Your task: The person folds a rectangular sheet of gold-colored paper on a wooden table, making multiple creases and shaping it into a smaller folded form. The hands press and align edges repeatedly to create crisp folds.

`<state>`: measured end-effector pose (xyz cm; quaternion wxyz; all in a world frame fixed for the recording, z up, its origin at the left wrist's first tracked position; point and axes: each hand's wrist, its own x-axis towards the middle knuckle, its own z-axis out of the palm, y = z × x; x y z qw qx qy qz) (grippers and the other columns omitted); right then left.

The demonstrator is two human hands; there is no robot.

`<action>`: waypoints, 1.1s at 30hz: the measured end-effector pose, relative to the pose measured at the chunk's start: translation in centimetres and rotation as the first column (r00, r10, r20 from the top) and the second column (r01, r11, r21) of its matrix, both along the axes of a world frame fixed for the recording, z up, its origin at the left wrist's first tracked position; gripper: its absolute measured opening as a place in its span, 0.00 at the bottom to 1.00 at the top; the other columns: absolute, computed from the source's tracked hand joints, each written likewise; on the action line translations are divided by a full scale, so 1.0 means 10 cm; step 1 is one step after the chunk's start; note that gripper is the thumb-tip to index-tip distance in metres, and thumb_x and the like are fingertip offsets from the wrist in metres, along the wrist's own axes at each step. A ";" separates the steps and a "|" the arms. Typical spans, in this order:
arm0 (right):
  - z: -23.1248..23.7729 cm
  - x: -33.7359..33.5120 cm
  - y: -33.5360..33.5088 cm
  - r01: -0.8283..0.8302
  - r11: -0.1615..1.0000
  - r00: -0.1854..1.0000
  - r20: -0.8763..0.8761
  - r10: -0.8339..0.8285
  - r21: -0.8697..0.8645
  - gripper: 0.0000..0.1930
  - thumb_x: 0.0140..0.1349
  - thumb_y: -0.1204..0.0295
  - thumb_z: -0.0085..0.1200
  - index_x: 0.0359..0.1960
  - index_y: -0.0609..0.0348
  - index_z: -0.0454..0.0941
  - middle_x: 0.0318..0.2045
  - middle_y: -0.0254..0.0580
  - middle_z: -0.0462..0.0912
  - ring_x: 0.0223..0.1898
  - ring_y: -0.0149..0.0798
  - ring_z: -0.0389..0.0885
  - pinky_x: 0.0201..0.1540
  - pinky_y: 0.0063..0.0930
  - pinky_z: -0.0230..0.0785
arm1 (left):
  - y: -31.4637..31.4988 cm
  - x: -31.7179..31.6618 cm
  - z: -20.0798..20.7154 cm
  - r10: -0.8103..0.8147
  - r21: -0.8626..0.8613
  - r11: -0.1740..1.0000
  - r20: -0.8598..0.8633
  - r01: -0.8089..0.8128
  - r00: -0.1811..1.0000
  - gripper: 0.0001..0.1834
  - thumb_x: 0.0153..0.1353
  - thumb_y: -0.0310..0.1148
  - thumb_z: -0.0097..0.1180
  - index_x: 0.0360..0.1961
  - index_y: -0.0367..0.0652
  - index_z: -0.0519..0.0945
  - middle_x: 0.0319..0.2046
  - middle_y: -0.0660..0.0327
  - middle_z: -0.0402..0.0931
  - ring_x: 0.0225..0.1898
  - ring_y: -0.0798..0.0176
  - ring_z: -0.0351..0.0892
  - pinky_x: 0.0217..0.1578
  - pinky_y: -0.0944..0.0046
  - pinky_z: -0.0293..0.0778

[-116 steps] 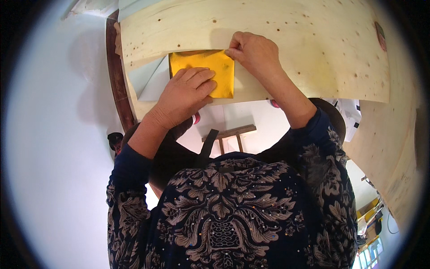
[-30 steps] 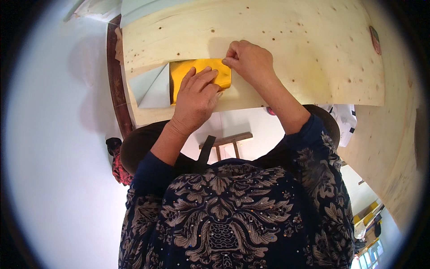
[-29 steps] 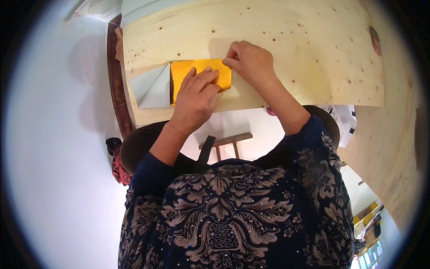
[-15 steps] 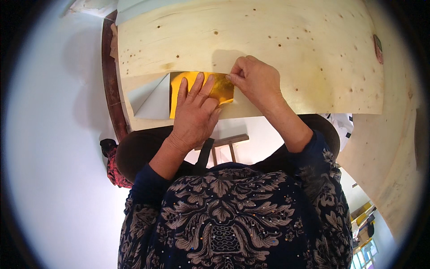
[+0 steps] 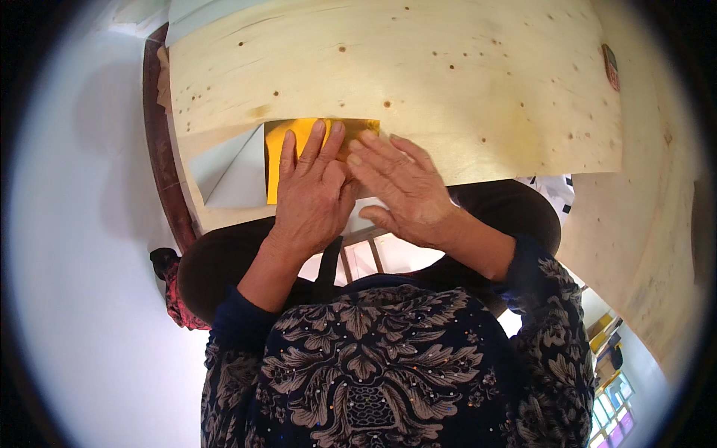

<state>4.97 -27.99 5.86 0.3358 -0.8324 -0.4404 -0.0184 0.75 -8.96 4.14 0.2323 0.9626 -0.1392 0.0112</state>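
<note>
A sheet of shiny gold foil paper lies on the plywood board near its front edge. Its left part is folded and shows a pale grey-white back with a diagonal crease. My left hand rests flat on the gold face with fingers spread. Over the sheet's right part lies my right hand, fingers stretched out and thumb apart, its fingertips close beside my left hand. Both hands cover much of the sheet's right and lower parts, so its lower right corner is hidden.
The pale, knotted plywood board stretches away ahead. A small dark red and brown block lies at its right edge. A dark wooden rail runs along the left. My knees are under the board's front edge, beside a red and black cloth.
My right hand has let go of the sheet's upper right corner, opened flat and come down over its right part. My left hand still presses on the sheet. The whole view has shifted slightly.
</note>
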 end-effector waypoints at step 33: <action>-0.23 0.53 0.07 0.362 0.931 0.923 -0.156 -0.351 0.049 0.09 0.52 0.69 0.68 0.35 0.49 0.84 0.30 0.29 0.85 0.37 0.34 0.80 0.53 0.32 0.60 | 0.29 0.24 0.05 0.487 -0.642 0.455 -0.400 -0.617 0.776 0.12 0.58 0.22 0.62 0.43 0.37 0.76 0.35 0.61 0.80 0.30 0.73 0.76 0.34 0.72 0.74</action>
